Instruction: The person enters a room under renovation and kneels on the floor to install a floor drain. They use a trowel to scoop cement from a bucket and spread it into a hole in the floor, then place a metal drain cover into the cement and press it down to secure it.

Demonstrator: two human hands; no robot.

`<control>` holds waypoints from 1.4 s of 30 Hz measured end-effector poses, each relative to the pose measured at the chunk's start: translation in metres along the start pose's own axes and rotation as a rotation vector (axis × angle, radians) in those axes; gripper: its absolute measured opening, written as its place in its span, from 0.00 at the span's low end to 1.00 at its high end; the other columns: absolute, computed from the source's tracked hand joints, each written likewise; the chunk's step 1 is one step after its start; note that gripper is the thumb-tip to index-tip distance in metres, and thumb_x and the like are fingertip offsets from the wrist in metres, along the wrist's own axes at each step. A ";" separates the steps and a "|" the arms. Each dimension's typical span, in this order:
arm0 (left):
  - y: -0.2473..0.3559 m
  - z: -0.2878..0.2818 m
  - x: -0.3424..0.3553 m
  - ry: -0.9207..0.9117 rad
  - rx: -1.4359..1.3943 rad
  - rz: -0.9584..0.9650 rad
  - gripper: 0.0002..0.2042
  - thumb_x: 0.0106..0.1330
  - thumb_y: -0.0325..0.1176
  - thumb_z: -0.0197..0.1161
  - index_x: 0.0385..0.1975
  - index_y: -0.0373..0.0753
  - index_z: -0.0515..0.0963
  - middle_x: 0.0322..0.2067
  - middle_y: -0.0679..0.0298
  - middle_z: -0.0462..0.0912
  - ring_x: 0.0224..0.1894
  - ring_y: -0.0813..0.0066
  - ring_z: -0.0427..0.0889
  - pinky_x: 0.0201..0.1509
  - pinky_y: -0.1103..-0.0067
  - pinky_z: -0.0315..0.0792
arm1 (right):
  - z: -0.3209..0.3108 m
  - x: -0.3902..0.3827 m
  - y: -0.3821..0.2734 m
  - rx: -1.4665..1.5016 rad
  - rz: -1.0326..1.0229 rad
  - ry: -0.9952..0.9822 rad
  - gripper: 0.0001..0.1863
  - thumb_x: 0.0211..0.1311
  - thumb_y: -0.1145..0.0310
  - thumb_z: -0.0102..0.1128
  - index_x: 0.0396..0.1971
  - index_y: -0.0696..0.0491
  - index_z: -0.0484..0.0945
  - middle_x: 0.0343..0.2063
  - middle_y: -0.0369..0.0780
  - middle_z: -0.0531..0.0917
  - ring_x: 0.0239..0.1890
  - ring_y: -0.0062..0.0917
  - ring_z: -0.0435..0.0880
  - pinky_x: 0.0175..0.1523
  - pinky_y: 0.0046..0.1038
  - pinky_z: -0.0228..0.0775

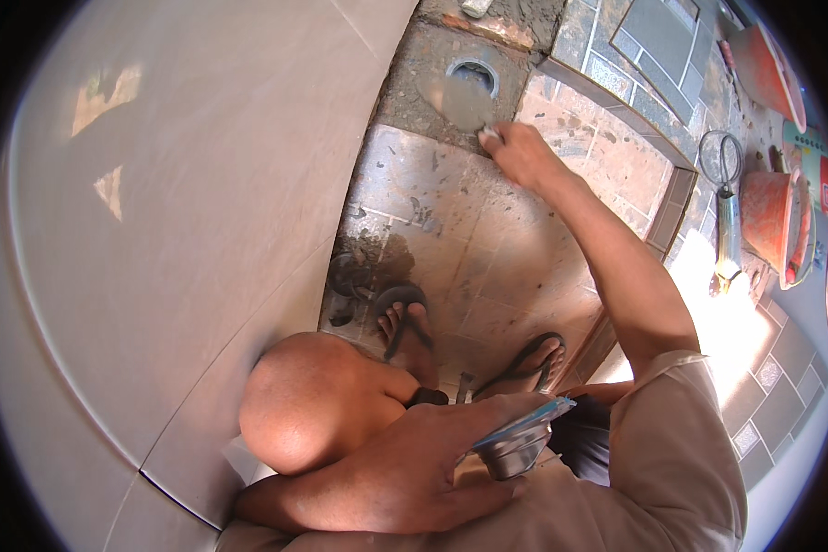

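Observation:
My right hand (515, 152) reaches out and grips what looks like a trowel (469, 108), its blade blurred over grey wet mortar (414, 78) beside a round drain pipe opening (455, 70). My left hand (432, 460), down by my knee at the bottom, is closed on a metal drain fitting (515, 446) with a blue piece along its top. My feet in dark sandals (409, 340) rest on stained floor tiles (451, 239).
A glossy tiled wall (175, 230) runs along my left. A tiled step edge (672, 207) bounds the right. Beyond it are loose tiles (662, 51), orange buckets (764, 221), a tool with a looped cord (729, 235) and a bright sunlit patch. Dark objects lie near my left foot.

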State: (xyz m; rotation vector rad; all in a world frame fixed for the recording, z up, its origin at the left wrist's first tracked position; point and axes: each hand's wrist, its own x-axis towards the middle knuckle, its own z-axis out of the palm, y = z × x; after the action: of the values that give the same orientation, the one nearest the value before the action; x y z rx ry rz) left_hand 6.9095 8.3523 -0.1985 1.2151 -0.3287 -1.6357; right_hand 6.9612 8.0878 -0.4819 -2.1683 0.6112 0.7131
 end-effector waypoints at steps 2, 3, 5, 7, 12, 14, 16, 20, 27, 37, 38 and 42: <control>0.000 0.001 0.000 0.001 0.001 0.004 0.35 0.66 0.31 0.67 0.74 0.39 0.63 0.54 0.48 0.84 0.54 0.52 0.86 0.57 0.66 0.79 | -0.001 0.015 -0.023 -0.075 -0.099 0.102 0.21 0.74 0.59 0.52 0.48 0.63 0.83 0.46 0.61 0.85 0.52 0.55 0.84 0.60 0.48 0.76; 0.001 0.001 0.000 0.006 0.015 0.014 0.35 0.66 0.31 0.67 0.74 0.39 0.63 0.54 0.48 0.84 0.54 0.53 0.87 0.57 0.67 0.79 | -0.008 0.017 -0.020 -0.091 -0.184 0.138 0.20 0.73 0.60 0.52 0.48 0.62 0.84 0.46 0.61 0.85 0.52 0.54 0.85 0.59 0.47 0.77; 0.002 0.000 0.000 0.011 0.046 0.033 0.35 0.67 0.31 0.67 0.74 0.39 0.63 0.54 0.48 0.84 0.53 0.55 0.87 0.57 0.68 0.79 | -0.014 0.021 -0.034 -0.296 -0.185 0.093 0.20 0.73 0.60 0.52 0.48 0.60 0.84 0.46 0.58 0.86 0.52 0.50 0.86 0.59 0.45 0.77; 0.005 -0.002 -0.001 -0.036 -0.027 -0.063 0.35 0.68 0.28 0.69 0.74 0.34 0.63 0.58 0.54 0.81 0.58 0.66 0.81 0.63 0.73 0.74 | -0.018 0.020 -0.046 -0.450 -0.223 0.050 0.18 0.72 0.62 0.53 0.47 0.60 0.85 0.47 0.56 0.87 0.52 0.48 0.86 0.59 0.44 0.78; 0.011 -0.005 0.000 -0.050 -0.029 -0.075 0.34 0.69 0.26 0.70 0.74 0.32 0.63 0.60 0.56 0.79 0.62 0.71 0.78 0.66 0.76 0.71 | -0.021 0.014 -0.047 -0.449 -0.205 0.015 0.18 0.68 0.65 0.53 0.46 0.61 0.86 0.50 0.52 0.87 0.52 0.48 0.87 0.59 0.42 0.80; 0.011 -0.005 0.000 -0.054 -0.056 -0.125 0.34 0.69 0.26 0.70 0.74 0.32 0.63 0.60 0.56 0.79 0.62 0.71 0.78 0.66 0.76 0.72 | -0.019 0.020 -0.051 -0.426 -0.188 -0.019 0.18 0.69 0.63 0.54 0.45 0.61 0.86 0.48 0.55 0.87 0.51 0.51 0.86 0.59 0.44 0.79; 0.008 -0.004 0.000 -0.039 -0.040 -0.092 0.34 0.68 0.26 0.70 0.74 0.32 0.63 0.60 0.56 0.80 0.61 0.71 0.79 0.65 0.76 0.72 | -0.016 0.029 -0.057 -0.403 -0.209 -0.047 0.19 0.70 0.61 0.54 0.45 0.61 0.86 0.47 0.57 0.87 0.50 0.53 0.86 0.59 0.45 0.78; 0.001 0.000 0.000 0.016 -0.011 0.016 0.34 0.68 0.31 0.67 0.74 0.41 0.63 0.53 0.50 0.85 0.53 0.58 0.87 0.57 0.70 0.79 | -0.020 0.032 -0.056 -0.437 -0.245 -0.124 0.20 0.71 0.59 0.55 0.46 0.60 0.86 0.45 0.57 0.87 0.51 0.53 0.86 0.59 0.44 0.77; 0.006 -0.004 -0.002 -0.063 -0.031 -0.043 0.34 0.69 0.27 0.69 0.74 0.33 0.62 0.59 0.58 0.80 0.59 0.74 0.79 0.62 0.77 0.73 | -0.044 -0.013 -0.022 -0.266 -0.108 0.087 0.22 0.72 0.54 0.57 0.49 0.59 0.85 0.42 0.56 0.88 0.49 0.49 0.87 0.59 0.44 0.75; 0.003 0.000 0.001 -0.026 0.016 -0.003 0.35 0.67 0.30 0.68 0.74 0.37 0.63 0.54 0.53 0.83 0.54 0.62 0.84 0.58 0.72 0.77 | -0.028 0.012 -0.001 -0.199 -0.215 -0.059 0.21 0.71 0.57 0.57 0.45 0.61 0.84 0.34 0.55 0.87 0.43 0.41 0.88 0.52 0.40 0.77; 0.004 -0.001 0.001 -0.013 0.050 0.035 0.35 0.66 0.31 0.67 0.74 0.39 0.63 0.53 0.50 0.85 0.53 0.56 0.87 0.56 0.69 0.79 | -0.024 0.014 -0.014 -0.185 -0.263 -0.070 0.21 0.71 0.57 0.57 0.44 0.62 0.84 0.34 0.55 0.87 0.43 0.41 0.88 0.53 0.40 0.77; 0.005 -0.002 0.000 -0.011 0.072 0.031 0.36 0.66 0.32 0.68 0.74 0.39 0.62 0.52 0.50 0.86 0.51 0.57 0.88 0.52 0.69 0.81 | -0.005 0.011 -0.042 -0.251 -0.235 0.041 0.21 0.70 0.59 0.56 0.39 0.65 0.84 0.33 0.58 0.87 0.45 0.45 0.89 0.55 0.42 0.77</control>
State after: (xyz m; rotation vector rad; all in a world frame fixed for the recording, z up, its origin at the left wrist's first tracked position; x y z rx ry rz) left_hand 6.9140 8.3510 -0.1957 1.2485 -0.4144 -1.6163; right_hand 6.9964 8.1069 -0.4655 -2.4404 0.2914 0.6473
